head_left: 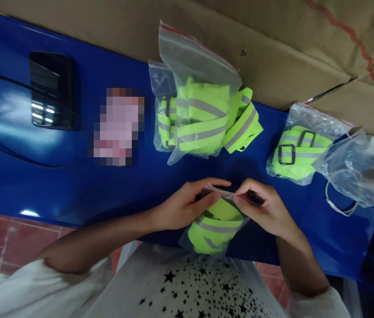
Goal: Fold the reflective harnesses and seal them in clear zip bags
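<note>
Both my hands pinch the top edge of a small clear zip bag (215, 227) that holds a folded neon-yellow reflective strap. My left hand (187, 205) grips the bag's mouth from the left, fingers closed on it. From the right, my right hand (262, 205) pinches the same red-lined seal. The bag hangs just over the near edge of the blue table (74, 176).
Farther back lie bagged straps (196, 119), a loose strap (244, 126), another bagged strap with black buckles (294, 152) and empty clear bags (359, 168). A black phone (51, 90) and a blurred card (119, 128) rest at left. Brown cardboard (273, 48) lines the far side.
</note>
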Demonstrator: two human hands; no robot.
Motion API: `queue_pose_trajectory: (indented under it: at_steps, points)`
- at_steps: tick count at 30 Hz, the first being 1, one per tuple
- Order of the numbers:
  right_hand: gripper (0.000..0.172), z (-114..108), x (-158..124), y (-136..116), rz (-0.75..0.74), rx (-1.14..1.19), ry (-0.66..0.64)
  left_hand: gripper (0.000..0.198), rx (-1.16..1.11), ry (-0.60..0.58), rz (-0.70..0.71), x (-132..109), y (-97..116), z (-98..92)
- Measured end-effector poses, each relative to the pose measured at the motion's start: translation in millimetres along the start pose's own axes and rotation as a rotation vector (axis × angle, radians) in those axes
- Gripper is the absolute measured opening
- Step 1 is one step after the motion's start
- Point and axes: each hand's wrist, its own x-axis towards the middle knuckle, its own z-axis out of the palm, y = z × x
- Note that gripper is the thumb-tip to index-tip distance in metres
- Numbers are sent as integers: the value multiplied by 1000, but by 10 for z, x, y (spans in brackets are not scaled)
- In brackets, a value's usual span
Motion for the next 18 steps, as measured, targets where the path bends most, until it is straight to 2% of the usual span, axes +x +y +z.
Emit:
queue_pose_trajectory:
  at_steps: [4, 10, 13, 18]
  points:
    - [4, -37, 27, -46, -26, -73, -69, 43, 61, -24, 2, -6, -24, -12]
    - [12, -37, 88, -126, -18, -44, -133, 47, 123, -36, 24, -12, -43, -35]
    - [14, -42, 87, -124, 1, -37, -122, 48, 103, -31, 14, -9, -41, -39]
    - [15, -136, 70, -74, 12, -111, -196, 35, 54, 29, 57, 24, -33, -50]
